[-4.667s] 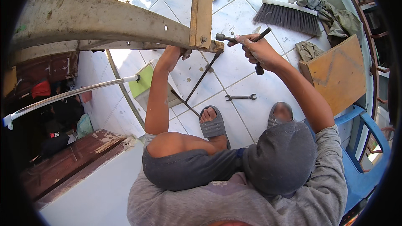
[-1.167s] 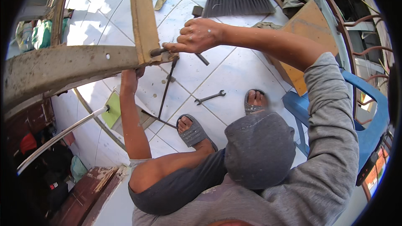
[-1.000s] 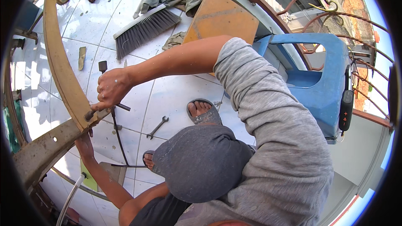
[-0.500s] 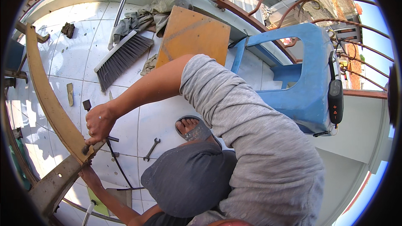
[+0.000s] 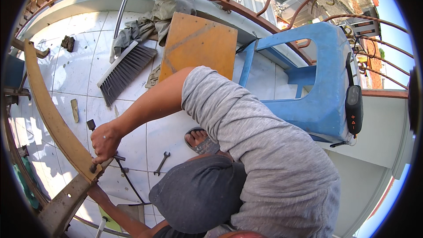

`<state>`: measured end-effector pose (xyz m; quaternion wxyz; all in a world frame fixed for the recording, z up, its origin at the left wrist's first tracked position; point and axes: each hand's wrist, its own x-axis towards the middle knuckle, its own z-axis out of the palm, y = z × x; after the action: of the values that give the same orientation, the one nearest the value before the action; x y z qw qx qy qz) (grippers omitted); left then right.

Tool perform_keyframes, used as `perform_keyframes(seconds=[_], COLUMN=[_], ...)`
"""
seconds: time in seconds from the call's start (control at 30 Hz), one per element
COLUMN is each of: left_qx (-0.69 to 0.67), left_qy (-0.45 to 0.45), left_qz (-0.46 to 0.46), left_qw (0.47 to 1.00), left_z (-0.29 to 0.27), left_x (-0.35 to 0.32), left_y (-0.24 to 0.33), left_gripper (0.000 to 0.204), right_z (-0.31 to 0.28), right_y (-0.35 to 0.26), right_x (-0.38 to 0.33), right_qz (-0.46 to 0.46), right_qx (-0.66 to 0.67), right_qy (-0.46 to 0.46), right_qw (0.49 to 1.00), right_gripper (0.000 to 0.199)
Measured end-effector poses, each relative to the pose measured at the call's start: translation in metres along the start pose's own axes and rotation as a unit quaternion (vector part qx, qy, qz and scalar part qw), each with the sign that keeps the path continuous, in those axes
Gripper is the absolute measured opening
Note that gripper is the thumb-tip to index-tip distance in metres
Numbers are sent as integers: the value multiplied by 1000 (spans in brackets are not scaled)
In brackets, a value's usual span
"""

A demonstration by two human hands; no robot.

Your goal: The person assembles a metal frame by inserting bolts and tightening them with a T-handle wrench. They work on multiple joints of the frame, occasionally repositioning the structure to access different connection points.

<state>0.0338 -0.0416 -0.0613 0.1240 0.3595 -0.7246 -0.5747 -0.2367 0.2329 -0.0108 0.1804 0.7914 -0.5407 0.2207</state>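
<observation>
your right hand fisted round the hammer handle | curved wooden beam touching, just left | left hand hidden, can't tell

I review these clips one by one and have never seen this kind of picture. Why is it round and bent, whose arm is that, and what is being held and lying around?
There is no machine here. A person wears a wide fisheye camera on the head, looking down, so straight edges bend near the rim.

The right hand grips a dark metal tool at the joint of a curved wooden frame. The left hand is mostly hidden under that frame; only its forearm shows.

On the white tiled floor lie a small spanner, a broom, a crumpled cloth and an orange board. A blue plastic chair stands at the right, with a dark oblong device on it.
</observation>
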Motion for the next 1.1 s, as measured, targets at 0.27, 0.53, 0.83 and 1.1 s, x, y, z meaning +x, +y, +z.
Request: perform_keyframes(seconds=[0.27,0.53,0.83,1.1], left_qx=[-20,-7,164,296], left_qy=[42,-54,3,-15], left_qz=[-21,21,145,244], left_qw=[999,998,976,923], left_z=[6,35,49,34], left_x=[-13,-34,-36,-23], left_y=[15,77,81,61], left_gripper=[39,22,19,18], right_z=[0,-25,-30,-34], right_y=[2,-16,-55,-41], right_x=[13,-11,17,39], right_qz=[13,125,582,572], right_qx=[77,65,769,790], right_qy=[21,-70,3,-44], right_qw=[997,988,266,217], right_gripper=[13,30,29,36])
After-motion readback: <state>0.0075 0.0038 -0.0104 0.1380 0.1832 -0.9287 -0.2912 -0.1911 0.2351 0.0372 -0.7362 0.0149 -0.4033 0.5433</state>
